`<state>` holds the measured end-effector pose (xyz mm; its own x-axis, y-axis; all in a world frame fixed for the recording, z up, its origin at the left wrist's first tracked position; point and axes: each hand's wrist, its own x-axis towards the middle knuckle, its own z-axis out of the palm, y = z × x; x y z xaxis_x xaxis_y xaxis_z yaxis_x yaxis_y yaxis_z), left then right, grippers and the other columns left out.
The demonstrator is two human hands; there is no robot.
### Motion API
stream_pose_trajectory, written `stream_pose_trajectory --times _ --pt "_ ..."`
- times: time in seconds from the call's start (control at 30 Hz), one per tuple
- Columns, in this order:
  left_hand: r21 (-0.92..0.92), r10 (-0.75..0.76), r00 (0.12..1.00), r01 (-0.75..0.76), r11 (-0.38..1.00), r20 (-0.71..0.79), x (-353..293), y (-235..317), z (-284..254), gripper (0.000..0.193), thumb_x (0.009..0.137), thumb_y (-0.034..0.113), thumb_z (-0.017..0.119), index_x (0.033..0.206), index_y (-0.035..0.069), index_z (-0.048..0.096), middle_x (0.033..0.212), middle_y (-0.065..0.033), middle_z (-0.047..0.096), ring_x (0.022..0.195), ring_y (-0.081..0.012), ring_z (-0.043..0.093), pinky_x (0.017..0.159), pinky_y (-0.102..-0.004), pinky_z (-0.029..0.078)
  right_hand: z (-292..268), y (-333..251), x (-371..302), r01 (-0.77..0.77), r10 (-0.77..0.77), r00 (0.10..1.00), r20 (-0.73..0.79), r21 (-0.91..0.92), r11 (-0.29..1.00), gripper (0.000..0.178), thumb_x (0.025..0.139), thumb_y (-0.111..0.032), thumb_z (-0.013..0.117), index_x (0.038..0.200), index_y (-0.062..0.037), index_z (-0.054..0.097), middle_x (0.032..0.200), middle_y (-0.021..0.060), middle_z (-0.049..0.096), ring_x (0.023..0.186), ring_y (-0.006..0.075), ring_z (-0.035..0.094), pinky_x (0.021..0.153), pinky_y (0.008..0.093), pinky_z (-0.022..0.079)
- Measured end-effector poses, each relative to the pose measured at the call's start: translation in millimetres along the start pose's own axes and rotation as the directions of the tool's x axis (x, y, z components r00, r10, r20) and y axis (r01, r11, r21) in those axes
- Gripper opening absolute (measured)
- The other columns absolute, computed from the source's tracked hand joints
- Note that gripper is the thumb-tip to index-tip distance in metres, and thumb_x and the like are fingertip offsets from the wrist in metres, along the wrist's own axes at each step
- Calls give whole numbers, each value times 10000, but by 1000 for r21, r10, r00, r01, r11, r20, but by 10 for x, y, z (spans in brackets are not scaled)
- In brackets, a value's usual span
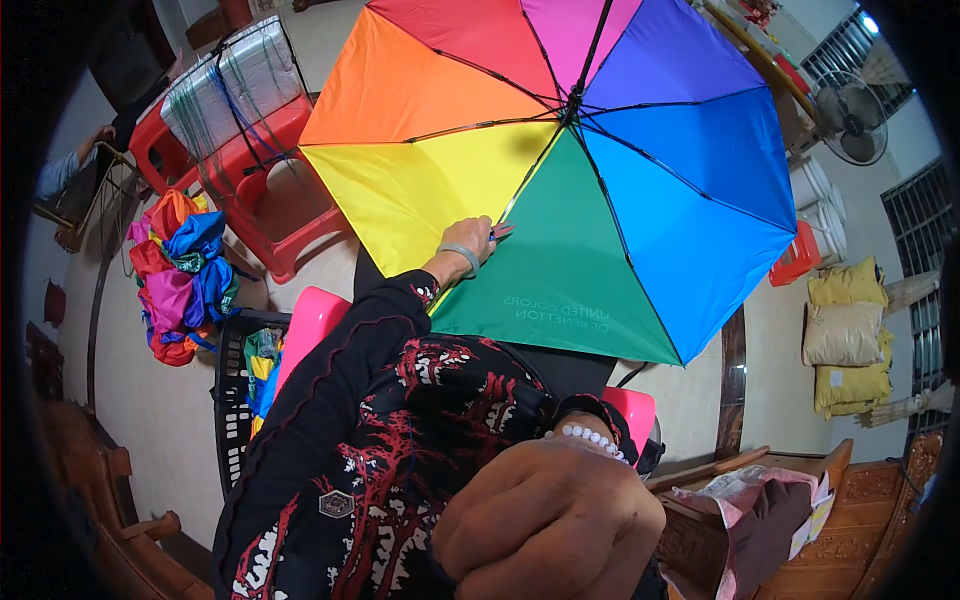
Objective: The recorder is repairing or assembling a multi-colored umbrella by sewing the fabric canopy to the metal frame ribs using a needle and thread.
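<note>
An open umbrella (570,225) in rainbow panels lies across my lap, its black ribs and shaft facing up. My left hand (468,243), with a grey bangle at the wrist, is closed at the seam between the yellow and green panels. A small tool with two pointed, reddish tips (502,230) sticks out from its fingers; its exact kind is unclear. My right hand (550,520), below a white bead bracelet, is raised close to the camera, away from the umbrella. Its fingers are curled in, and whatever they may hold is hidden.
To the left, a bundle of folded colourful umbrellas (180,275) stands beside a black basket (233,400). Red plastic stools (280,215) carry a white foam box (235,90). Right: yellow sacks (850,340), white buckets (822,210), a fan (850,118). Another person's hand (100,135) shows far left.
</note>
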<state>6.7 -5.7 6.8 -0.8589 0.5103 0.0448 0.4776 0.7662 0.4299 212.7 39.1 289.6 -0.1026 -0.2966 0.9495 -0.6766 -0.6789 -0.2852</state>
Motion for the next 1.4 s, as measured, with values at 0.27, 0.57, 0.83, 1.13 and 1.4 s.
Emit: stream_pose_trajectory --times 0.27,0.57,0.83,1.13,1.4 --pt "-3 0 1000 0 1000 5 -12 5 -8 238 766 211 573 876 0 582 823 -210 627 776 -369 617 681 -436 499 -1 35 -26 61 -61 995 84 8 998 94 715 14 683 750 83 629 807 200 566 582 241 557 453 310 486" --pt "1 -8 1000 8 1000 16 6 -16 13 239 765 213 577 874 0 586 827 -208 629 781 -367 618 685 -436 498 22 -46 -87 -121 133 984 -121 97 988 103 714 6 688 762 78 632 818 189 568 589 245 565 462 311 488" --pt "-9 -14 1000 14 1000 9 1 7 -12 235 763 210 580 869 0 588 820 -209 631 779 -368 619 686 -436 499 13 -36 -14 -120 121 992 -17 50 991 108 718 -10 689 756 74 632 791 184 574 591 246 569 457 303 482" --pt "-1 -6 1000 6 1000 15 2 11 2 240 757 205 590 874 -5 582 832 -207 627 785 -366 617 689 -435 497 -5 -25 -21 -80 79 997 27 46 996 89 711 7 682 737 74 631 782 193 573 585 238 570 447 300 478" --pt "-15 -9 1000 10 1000 11 -6 6 -2 241 757 206 590 868 -8 577 833 -207 625 786 -366 615 690 -436 496 -30 5 -5 50 -48 997 53 -44 998 78 702 24 679 738 69 627 787 189 569 582 237 560 444 304 472"
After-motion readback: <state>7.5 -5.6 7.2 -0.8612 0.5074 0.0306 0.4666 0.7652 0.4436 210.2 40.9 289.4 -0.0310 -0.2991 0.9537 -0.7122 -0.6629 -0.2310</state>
